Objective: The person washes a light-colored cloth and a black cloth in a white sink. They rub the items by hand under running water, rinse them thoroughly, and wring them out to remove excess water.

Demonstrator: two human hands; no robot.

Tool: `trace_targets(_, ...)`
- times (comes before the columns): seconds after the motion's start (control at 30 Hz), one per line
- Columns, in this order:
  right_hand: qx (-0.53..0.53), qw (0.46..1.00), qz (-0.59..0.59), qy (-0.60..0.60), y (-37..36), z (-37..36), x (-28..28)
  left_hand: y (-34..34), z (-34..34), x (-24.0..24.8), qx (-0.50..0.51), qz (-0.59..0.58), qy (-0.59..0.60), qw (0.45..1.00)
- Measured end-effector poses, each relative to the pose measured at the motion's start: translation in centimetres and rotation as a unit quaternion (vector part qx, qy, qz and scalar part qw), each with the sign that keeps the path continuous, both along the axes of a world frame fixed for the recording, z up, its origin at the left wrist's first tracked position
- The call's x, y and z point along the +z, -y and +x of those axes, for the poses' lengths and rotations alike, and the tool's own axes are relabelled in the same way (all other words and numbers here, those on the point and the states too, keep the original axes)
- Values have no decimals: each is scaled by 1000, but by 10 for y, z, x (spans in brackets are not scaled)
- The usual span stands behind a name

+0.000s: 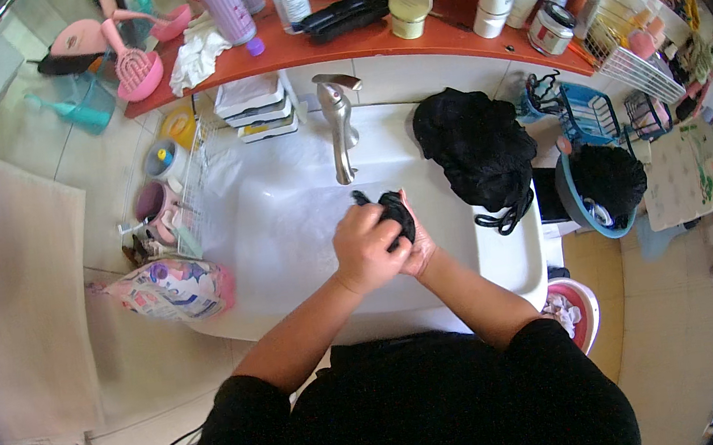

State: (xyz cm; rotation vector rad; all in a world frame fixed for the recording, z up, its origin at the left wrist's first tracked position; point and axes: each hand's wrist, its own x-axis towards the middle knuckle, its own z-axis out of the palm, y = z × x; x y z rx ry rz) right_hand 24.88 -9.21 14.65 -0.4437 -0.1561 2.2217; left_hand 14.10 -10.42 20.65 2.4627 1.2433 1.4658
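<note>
A small bunched-up black cloth (396, 214) is squeezed between my two hands above the white sink (276, 260). My left hand (363, 250) is closed over it from the left, with fingers curled. Cupped beneath and on the right side, my right hand (419, 250) presses against it. What kind of garment it is cannot be made out. Just beyond my hands stands the metal faucet (340, 130), and no stream of water shows from its spout. A larger heap of wet-looking black clothing (475, 148) with a dangling strap lies on the sink's right ledge.
A red shelf (281, 56) with bottles and tubes runs behind the sink. White stacked trays (256, 110) stand at the back left. A patterned plastic bag (176, 287) sits at the left rim. To the right is a blue basin (569, 194) with black cloth; a pink bucket (587, 318) stands below.
</note>
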Motion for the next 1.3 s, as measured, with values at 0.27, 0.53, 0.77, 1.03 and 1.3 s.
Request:
trace_targets(0.27, 264, 944, -90, 178, -26, 26, 15, 17, 16, -7, -183, 108, -175, 961)
trace_targets(0.53, 413, 859, -32, 302, -37, 26, -15, 28, 21, -45, -249, 74, -182, 948)
trace_targets(0.77, 164, 897, -22, 411, -99, -20, -58, 2, -69, -62, 154, -238, 162, 945)
trace_targets(1.03, 200, 943, 53, 260, -120, -66, -80, 89, -172, -93, 303, -159, 17, 939)
trace_targets(1.3, 260, 467, 472, 701, -90, -19, -113, 89, -164, -105, 322, -112, -40, 939)
